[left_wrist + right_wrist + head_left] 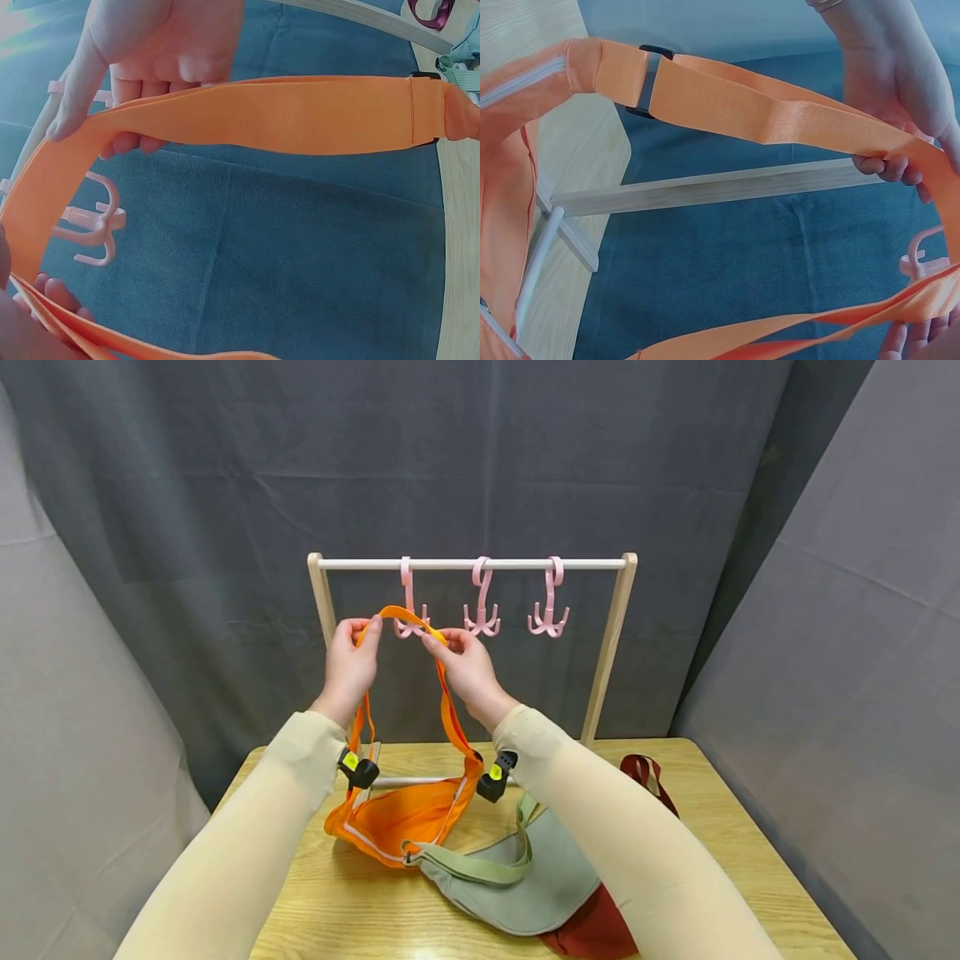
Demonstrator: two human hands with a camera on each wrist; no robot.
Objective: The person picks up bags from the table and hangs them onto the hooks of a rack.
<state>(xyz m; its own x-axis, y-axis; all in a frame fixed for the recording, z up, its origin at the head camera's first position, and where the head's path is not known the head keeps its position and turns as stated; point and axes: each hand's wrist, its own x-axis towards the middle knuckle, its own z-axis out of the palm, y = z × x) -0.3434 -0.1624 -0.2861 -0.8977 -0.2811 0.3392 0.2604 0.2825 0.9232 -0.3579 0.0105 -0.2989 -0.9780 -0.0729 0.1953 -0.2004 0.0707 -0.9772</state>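
Head view: left grip point(351, 667), right grip point(469, 672) — both pinched closed on orange strap point(449, 716) — orange bag point(408, 818) below.

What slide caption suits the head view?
Both hands hold the strap of an orange bag near pink hooks on a rack; a grey-green bag lies on the table.

No text, brand or number is legible in any view. Relative to the orange bag point(408, 817), as seen from the head: a small yellow patch point(350, 762) on the left black wrist camera point(365, 775), over the bag's upper left; a second yellow patch point(496, 772) on the right black wrist camera point(491, 790), just right of the bag. Any marking on either patch is too small to read.
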